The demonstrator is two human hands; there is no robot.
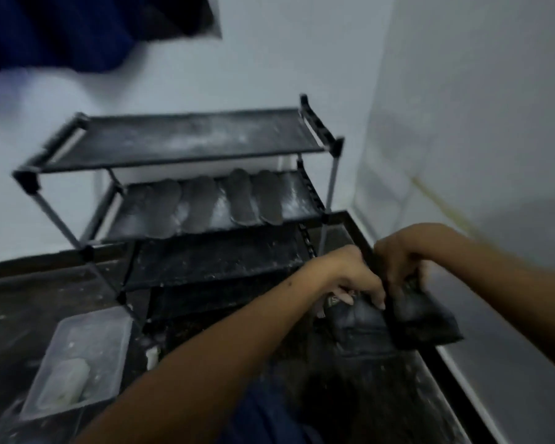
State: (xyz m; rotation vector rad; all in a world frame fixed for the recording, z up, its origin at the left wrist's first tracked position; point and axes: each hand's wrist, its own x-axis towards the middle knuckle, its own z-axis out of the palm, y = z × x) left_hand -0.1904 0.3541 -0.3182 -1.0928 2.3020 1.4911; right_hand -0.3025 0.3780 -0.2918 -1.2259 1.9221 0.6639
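Note:
Two dark shoes are held low at the right, in front of a shoe rack. My left hand (pixel 350 277) grips the left black shoe (pixel 362 328) at its opening, fingers curled over the edge. My right hand (pixel 401 264) grips the right black shoe (pixel 426 318) the same way. The shoes sit side by side and touch. A black, dusty shoe rack (pixel 186 139) with several fabric shelves stands against the white wall. Several grey insoles (pixel 237 200) lie in a row on its second shelf.
A clear plastic tub (pixel 77 357) with something white inside sits on the dark floor at the lower left. White walls meet in a corner at the right. A dark blue cloth (pixel 61 30) hangs at the top left. The frame is blurred.

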